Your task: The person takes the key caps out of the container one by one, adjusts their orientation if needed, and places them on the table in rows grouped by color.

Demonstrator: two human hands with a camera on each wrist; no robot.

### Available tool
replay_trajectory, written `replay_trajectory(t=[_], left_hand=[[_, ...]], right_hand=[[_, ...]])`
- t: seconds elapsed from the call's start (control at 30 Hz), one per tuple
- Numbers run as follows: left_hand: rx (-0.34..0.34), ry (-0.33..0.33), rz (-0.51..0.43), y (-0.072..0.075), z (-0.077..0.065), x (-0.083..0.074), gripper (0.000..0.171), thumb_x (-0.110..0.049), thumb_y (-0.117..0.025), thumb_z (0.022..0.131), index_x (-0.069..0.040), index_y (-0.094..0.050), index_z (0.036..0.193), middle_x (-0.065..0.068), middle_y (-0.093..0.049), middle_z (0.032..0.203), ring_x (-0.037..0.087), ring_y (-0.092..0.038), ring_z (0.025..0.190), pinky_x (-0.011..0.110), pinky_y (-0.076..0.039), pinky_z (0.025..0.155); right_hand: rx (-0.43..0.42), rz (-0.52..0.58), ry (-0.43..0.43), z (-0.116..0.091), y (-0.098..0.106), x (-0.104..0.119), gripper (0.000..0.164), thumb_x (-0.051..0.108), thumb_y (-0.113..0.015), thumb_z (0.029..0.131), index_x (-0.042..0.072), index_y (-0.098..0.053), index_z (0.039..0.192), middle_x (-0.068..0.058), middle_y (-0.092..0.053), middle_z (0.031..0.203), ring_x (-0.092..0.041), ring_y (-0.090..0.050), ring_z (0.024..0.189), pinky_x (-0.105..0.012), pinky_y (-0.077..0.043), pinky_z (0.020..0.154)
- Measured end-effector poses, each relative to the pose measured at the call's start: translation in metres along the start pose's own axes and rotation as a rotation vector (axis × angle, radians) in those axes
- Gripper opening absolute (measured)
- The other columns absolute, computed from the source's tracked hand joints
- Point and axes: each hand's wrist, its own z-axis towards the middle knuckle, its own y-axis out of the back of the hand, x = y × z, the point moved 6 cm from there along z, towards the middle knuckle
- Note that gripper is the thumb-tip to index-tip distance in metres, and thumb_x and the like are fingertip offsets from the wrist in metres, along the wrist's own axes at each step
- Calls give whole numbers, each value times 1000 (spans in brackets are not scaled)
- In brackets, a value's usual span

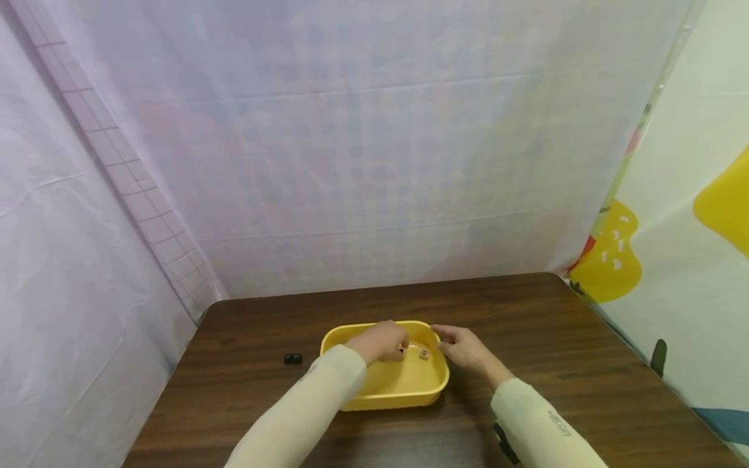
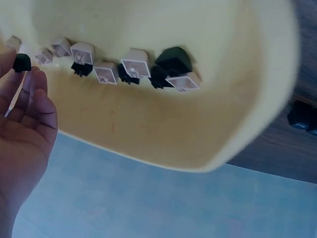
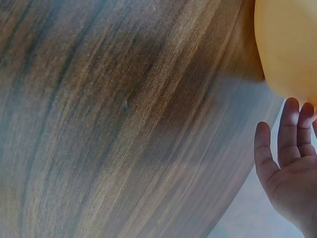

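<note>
A yellow plastic basin (image 1: 404, 393) sits on the table with pale and black keycaps inside. My left hand (image 1: 381, 341) reaches down into it. In the left wrist view, the thumb and fingertips of that hand pinch a black keycap (image 2: 22, 63). Several pale keycaps (image 2: 135, 63) and black keycaps (image 2: 174, 60) lie loosely in a row along the basin floor, most with their hollow undersides showing. My right hand (image 1: 465, 350) is at the basin's right end, fingertips at the rim. Seen from the right wrist, its fingers are fairly straight against the yellow outer wall (image 3: 292, 49).
Two black keycaps (image 1: 292, 359) stand side by side on the dark wood-grain table (image 1: 246, 390), left of the basin. Pale sheeting (image 1: 363, 162) hangs behind the table, with a patterned sheet (image 1: 673, 260) along the right side.
</note>
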Motion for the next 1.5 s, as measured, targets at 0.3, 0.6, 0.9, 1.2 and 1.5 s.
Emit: replay_trajectory(t=[0.3, 0.6, 0.9, 1.2, 1.5], left_hand=[[-119, 48, -195, 22, -29, 28, 21, -10, -67, 91, -7, -75, 111, 2, -70, 99, 12, -63, 81, 28, -53, 74], [-314, 160, -495, 36, -62, 78, 27, -9, -68, 91, -7, -70, 118, 6, -68, 109, 23, -63, 102, 40, -53, 86], [-486, 337, -728, 36, -106, 131, 23, -7, -69, 88, -8, -71, 111, 5, -66, 102, 22, -63, 94, 40, -54, 78], [-546, 447, -719, 14, -149, 178, 24, -6, -72, 87, 0, -71, 110, 8, -67, 96, 27, -64, 93, 41, -54, 78], [-526, 494, -672, -15, -177, 212, 23, -3, -72, 85, 3, -71, 107, 15, -68, 100, 34, -62, 98, 48, -51, 83]], right_hand=[[2, -14, -12, 3, -4, -1, 42, 8, -57, 98, -1, -55, 138, -25, -59, 131, -39, -59, 114, -51, -50, 93], [8, 11, -23, 2, -4, -3, 42, 5, -56, 97, -1, -54, 139, -25, -56, 135, -38, -57, 117, -51, -49, 94], [15, 12, -30, 2, -5, -3, 42, 6, -55, 98, -1, -54, 140, -25, -56, 135, -39, -57, 118, -52, -48, 95], [15, 20, -34, 3, -5, -1, 42, 5, -55, 98, -2, -53, 139, -26, -54, 137, -41, -54, 122, -53, -47, 97], [10, -5, 2, 1, -4, -1, 42, 5, -54, 98, -3, -53, 139, -26, -54, 137, -42, -54, 122, -53, -47, 96]])
